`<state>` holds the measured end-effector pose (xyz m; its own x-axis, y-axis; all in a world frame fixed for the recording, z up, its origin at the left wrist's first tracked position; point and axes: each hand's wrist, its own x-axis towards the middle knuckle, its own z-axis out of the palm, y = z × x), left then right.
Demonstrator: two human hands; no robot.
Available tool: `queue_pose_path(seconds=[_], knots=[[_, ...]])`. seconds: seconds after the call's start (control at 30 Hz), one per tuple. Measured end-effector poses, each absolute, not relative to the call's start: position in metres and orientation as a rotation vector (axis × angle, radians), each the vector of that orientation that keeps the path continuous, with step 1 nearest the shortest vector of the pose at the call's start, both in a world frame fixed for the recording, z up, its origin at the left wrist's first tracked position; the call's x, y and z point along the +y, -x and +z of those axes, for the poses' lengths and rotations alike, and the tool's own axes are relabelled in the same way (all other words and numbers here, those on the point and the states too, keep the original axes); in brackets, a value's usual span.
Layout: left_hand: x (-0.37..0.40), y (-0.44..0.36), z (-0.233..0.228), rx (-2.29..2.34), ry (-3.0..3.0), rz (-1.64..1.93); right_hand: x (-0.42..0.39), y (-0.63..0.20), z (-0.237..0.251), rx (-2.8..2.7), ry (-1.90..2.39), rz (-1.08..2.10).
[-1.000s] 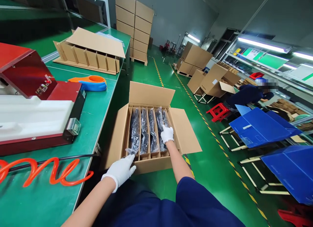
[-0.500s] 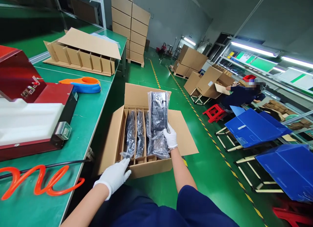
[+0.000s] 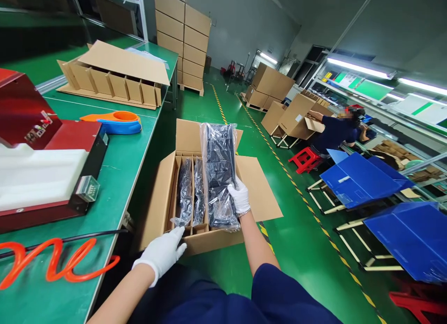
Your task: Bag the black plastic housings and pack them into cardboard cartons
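Care suits this lift: the right hand (image 3: 239,197), closed around the bagged black part (image 3: 219,172) raised above the divided carton (image 3: 164,196), should draw it straight up clear of the dividers, while the open left hand (image 3: 162,253) steadies the carton's near wall.

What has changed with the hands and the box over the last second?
The right hand has taken hold of a black part in a clear bag and lifted it up out of its slot in the cardboard box; a second ago it only rested on the bagged parts inside. The left hand has stayed at the box's near edge, and the other bagged parts remain in their slots.
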<state>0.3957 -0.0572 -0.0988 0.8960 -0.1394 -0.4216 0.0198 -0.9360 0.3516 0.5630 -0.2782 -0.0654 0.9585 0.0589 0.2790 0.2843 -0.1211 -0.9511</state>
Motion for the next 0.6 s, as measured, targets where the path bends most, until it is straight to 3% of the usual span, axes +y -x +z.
queue_pose_path(seconds=[0.6], knots=[[-0.056,-0.397,-0.105,-0.074,-2.714,-0.653,-0.279,-0.557,-0.054,-0.254,1.562,-0.120]])
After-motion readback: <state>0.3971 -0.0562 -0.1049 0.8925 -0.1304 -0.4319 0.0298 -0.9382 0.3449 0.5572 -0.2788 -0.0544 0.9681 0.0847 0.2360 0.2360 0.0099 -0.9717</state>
